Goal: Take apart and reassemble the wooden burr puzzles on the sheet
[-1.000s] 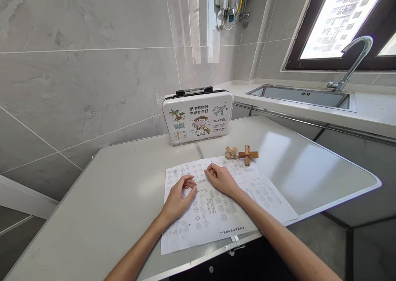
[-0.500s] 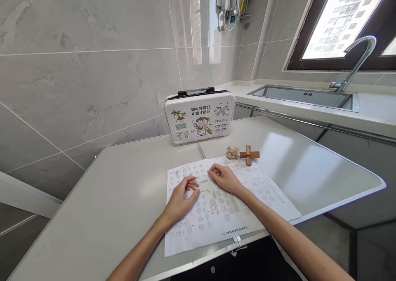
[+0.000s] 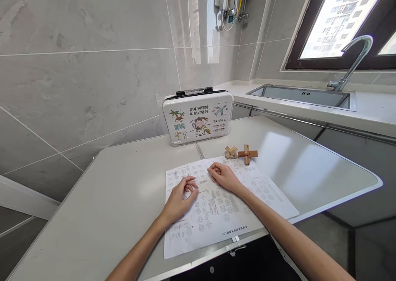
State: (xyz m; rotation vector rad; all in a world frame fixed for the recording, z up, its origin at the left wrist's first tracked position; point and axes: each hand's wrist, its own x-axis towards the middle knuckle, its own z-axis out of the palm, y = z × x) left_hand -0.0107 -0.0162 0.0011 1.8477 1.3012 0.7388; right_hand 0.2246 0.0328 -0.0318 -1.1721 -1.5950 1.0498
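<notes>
My left hand (image 3: 182, 197) rests on the left part of a printed sheet (image 3: 222, 215), its fingers loosely bent and the thumb apart from them, with nothing held. My right hand (image 3: 225, 176) lies higher on the same sheet, fingers curled in and no object showing in them. The sheet carries rows of small line drawings and is upside down from my side. Just beyond my right hand, at the sheet's far edge, are two wooden burr puzzles: a small pale one (image 3: 231, 152) and a larger brown cross-shaped one (image 3: 246, 154).
A white cartoon-printed case (image 3: 198, 118) with a black handle stands upright at the back of the white folding table (image 3: 123, 190). Tiled wall rises behind it. On the right are a counter with a sink (image 3: 301, 96) and a tap (image 3: 355, 62), beneath a window.
The view has shifted very slightly. Both hands, the sheet and the wooden puzzles stay where they were.
</notes>
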